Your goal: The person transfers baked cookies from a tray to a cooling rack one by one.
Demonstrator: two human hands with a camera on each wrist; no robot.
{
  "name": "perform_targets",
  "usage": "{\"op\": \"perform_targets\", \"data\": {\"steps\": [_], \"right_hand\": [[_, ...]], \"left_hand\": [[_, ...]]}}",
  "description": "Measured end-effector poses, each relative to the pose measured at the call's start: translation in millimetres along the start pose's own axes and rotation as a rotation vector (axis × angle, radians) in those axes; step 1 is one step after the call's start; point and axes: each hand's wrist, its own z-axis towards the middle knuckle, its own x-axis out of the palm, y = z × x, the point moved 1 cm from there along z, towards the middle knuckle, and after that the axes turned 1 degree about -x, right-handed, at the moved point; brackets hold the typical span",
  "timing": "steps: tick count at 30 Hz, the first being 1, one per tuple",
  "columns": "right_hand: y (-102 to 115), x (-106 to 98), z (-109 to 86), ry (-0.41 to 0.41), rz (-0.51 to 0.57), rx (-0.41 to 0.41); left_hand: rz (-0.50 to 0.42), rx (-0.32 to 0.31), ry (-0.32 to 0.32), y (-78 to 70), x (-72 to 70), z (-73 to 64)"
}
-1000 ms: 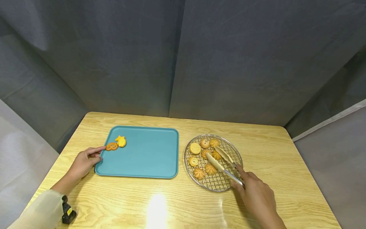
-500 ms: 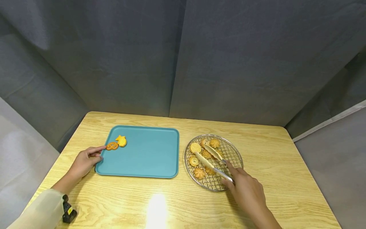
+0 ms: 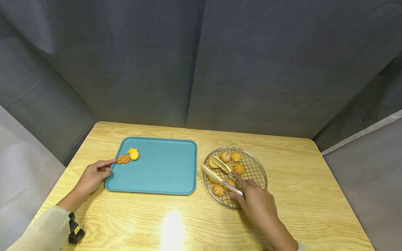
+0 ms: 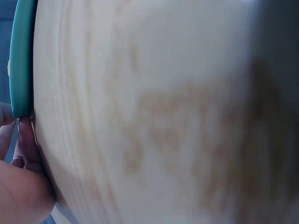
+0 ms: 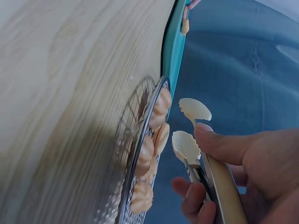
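My left hand (image 3: 92,177) pinches the left edge of a blue-green tray (image 3: 157,167); the left wrist view shows fingertips against the tray's rim (image 4: 21,60). On the tray, close to that hand, lie a pretzel (image 3: 123,159) and a yellow cookie with a pointed end (image 3: 134,154). My right hand (image 3: 259,202) grips tongs (image 3: 215,176) with cream tips, held above a round wire rack (image 3: 252,170). The tips are spread apart near a round yellow cookie (image 3: 213,163), which they partly cover. In the right wrist view, nothing sits between the tips (image 5: 194,109).
Several more cookies lie on the rack, among them a swirled one (image 3: 236,157) at the back and another (image 3: 219,189) near the front. Tray and rack stand side by side on a wooden table (image 3: 135,223). Grey curtains (image 3: 150,62) hang behind it.
My right hand has carried the tongs leftward across the rack, from its right-middle part to the round yellow cookie at the left. My left hand has stayed at the tray's edge.
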Motion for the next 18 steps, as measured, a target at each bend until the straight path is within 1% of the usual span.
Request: {"op": "perform_targets", "data": {"steps": [3,10,18], "right_hand": [[5.7,1.7,4.6,0.008,0.013,-0.013],[19.7,5.3,14.6,0.021,0.002,-0.028],[32.9,10.0,23.0,0.009,-0.009,-0.058]], "left_hand": [[0.007,-0.005,0.001,-0.6,-0.4,0.3],[0.014,-0.008,0.0,-1.5,-0.2,0.3],[0.028,-0.009,-0.007,-3.0,-0.3,-0.3]]}}
